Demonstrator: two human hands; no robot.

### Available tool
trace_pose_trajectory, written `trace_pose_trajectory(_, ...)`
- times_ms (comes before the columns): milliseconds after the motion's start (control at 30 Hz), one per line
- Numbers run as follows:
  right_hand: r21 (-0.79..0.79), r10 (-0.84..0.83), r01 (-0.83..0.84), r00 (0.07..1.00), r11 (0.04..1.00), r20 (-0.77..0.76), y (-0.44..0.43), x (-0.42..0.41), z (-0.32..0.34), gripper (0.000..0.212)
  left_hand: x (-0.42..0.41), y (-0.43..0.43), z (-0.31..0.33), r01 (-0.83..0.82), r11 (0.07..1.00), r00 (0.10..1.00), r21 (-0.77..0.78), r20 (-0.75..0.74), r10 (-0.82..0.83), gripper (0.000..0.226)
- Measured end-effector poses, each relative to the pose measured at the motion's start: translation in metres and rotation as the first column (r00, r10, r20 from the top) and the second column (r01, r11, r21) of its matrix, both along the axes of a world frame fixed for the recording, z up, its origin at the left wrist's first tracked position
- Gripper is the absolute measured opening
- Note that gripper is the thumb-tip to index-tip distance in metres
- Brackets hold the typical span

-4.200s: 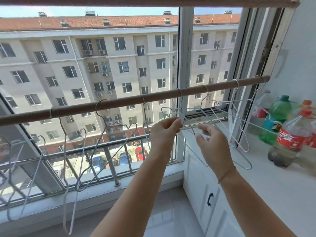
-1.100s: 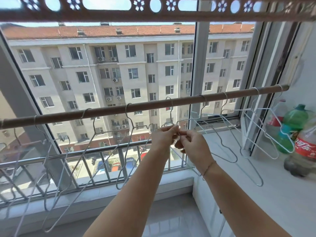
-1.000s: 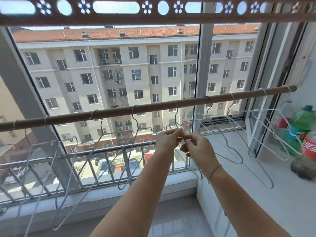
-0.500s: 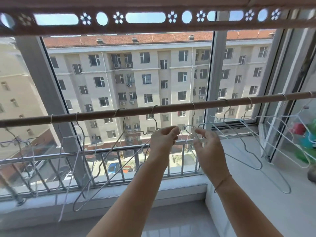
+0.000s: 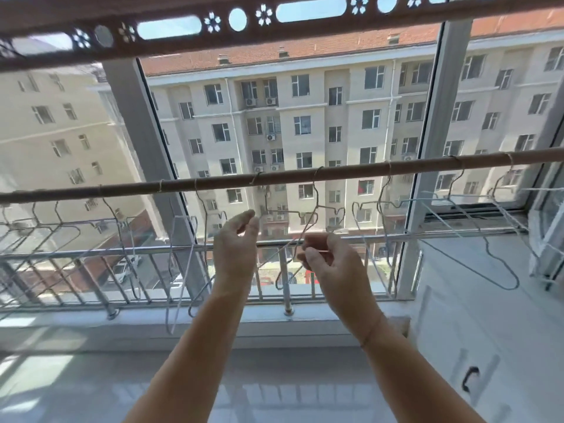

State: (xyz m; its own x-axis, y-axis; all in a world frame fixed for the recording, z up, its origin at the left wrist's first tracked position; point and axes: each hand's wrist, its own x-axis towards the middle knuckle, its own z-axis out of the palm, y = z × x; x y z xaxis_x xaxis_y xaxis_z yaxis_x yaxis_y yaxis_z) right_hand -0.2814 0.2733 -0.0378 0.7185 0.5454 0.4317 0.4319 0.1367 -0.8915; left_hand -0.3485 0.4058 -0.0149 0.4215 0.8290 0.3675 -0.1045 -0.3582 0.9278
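A brown wooden rod (image 5: 351, 170) runs across the window at chest height, with several thin wire hangers hooked on it. My right hand (image 5: 332, 267) pinches the lower wire of one grey hanger (image 5: 309, 228) between thumb and fingers; that hanger's hook sits on the rod just above. My left hand (image 5: 235, 248) is raised to the left of it, fingers loosely curved and slightly apart. It holds nothing that I can see, and its fingertips are close to another hanger's wire.
More wire hangers (image 5: 180, 254) dangle along the rod to the left, and others lie slanted toward the white countertop (image 5: 457, 270) at right. A white cabinet with a dark handle (image 5: 468, 378) stands below it. A metal railing (image 5: 137, 253) runs outside the glass.
The view has swung left, so the bottles at right are out of sight. My hands, joined at one hanger a second ago, have parted. The left hand has let go and lifted.
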Motion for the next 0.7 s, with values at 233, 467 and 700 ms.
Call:
trace_pose_trajectory(233, -0.102, 0.073, -0.085, 0.991, 0.991, -0.115, 0.058, -0.026, -0.010, 0.025, -0.020, 0.048, -0.001, 0.130, 0.981, 0.962, -0.146, -0.221, -0.160, 0.034)
trace_pose_trajectory(467, -0.134, -0.069, 0.041, 0.974, 0.990, -0.215, 0.115, -0.043, -0.022, 0.017, -0.017, 0.093, 0.001, 0.372, 0.869, 0.861, -0.326, -0.228, -0.454, 0.016)
trace_pose_trajectory(700, -0.101, -0.222, 0.201, 0.935, 0.974, -0.275, 0.132, -0.063, -0.035, 0.016, 0.003, 0.114, -0.001, 0.504, 0.715, 0.741, -0.485, -0.182, -0.646, 0.010)
